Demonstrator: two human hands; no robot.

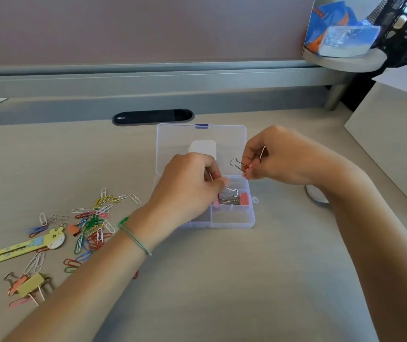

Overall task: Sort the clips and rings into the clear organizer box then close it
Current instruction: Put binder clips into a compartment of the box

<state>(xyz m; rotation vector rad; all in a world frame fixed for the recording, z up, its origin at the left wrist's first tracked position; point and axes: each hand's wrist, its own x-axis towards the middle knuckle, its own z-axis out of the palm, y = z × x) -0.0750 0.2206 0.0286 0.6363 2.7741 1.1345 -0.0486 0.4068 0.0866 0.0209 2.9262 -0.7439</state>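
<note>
A: Organizer box (232, 222) on table (222, 280), centre; lid (172, 144) flat open behind it, away from the person.
B: Contents?
A: Pink binder clips (243, 199) in a right-hand compartment, wire handles showing. Front compartments look bare.
B: Hands?
A: Left hand (185, 191) over box, fingers curled; something pink at the fingertips, too hidden to name. Right hand (279, 156) above box's far right corner, fingers pinched on a small binder clip (240, 166), wire loop pointing left.
B: Unsorted stock?
A: Colored paper clips (91, 225) scattered on table left of box. Yellow binder clip (29, 285) nearer the front left. Giraffe ruler (24, 248) among them.
</note>
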